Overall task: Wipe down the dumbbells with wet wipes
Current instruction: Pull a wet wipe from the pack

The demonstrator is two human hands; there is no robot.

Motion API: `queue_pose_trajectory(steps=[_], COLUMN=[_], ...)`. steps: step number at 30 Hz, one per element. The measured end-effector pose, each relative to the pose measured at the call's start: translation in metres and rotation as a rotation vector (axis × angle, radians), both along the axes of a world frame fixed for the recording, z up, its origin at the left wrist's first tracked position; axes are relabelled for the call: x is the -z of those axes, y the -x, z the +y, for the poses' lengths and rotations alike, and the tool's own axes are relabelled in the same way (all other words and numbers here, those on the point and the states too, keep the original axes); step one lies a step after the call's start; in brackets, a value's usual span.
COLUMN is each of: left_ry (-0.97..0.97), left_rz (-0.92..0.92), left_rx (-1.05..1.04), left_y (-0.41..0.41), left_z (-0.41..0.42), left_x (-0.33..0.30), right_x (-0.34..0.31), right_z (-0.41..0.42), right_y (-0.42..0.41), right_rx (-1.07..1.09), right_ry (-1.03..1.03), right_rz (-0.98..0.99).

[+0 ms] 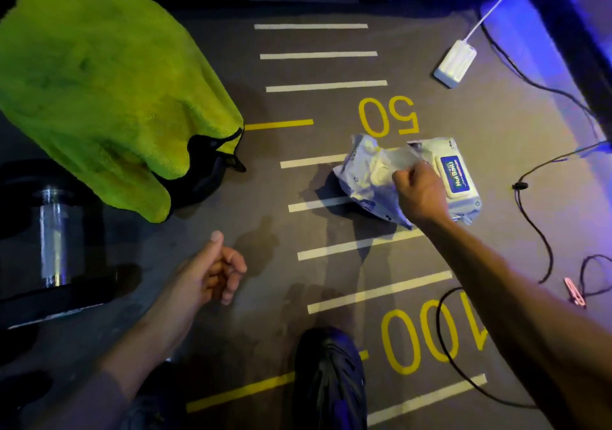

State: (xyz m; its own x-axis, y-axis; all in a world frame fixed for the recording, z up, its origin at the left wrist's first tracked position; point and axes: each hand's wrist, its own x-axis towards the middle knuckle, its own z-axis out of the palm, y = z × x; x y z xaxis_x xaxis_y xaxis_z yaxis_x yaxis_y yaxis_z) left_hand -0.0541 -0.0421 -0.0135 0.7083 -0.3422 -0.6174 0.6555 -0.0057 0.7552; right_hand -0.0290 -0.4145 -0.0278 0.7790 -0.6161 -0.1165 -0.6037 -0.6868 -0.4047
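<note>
A black dumbbell with a shiny metal handle lies on the floor at the left edge. A second dumbbell sits mostly hidden under a lime-green towel. Two wet-wipe packs lie right of centre: a crumpled open pack and a fuller pack with a blue-labelled lid. My right hand hovers over them and pinches a white wipe at the opening of the crumpled pack. My left hand hangs above the floor, fingers loosely curled, thumb up, holding nothing.
The grey gym floor carries white and yellow distance lines and the numbers 50 and 100. A white power adapter lies at the back right. Black cables trail along the right side. My dark shoe is at the bottom centre.
</note>
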Motion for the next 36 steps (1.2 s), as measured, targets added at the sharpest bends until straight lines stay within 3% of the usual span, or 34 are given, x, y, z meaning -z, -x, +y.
queue_pose_trajectory(steps=[7, 22, 26, 33, 36], left_ry=[-0.013, -0.185, -0.259, -0.459, -0.466], left_rz=[-0.034, -0.071, -0.258, -0.732, -0.892], left_rx=[0.051, 0.129, 0.439, 0.942, 1.060], left_y=[-0.004, -0.016, -0.033, -0.088, -0.101], left_z=[-0.004, -0.034, -0.044, -0.125, -0.168], left_x=[0.003, 0.015, 0.021, -0.002, 0.006], right_x=[0.000, 0.000, 0.014, 0.037, 0.044], right_z=[-0.004, -0.019, -0.024, -0.023, -0.027], right_y=[0.011, 0.016, 0.018, 0.017, 0.016], right_rx=[0.234, 0.176, 0.102, 0.047, 0.053], right_ry=[-0.429, -0.402, -0.418, -0.444, -0.414], right_rz=[-0.149, -0.095, -0.020, -0.087, -0.143])
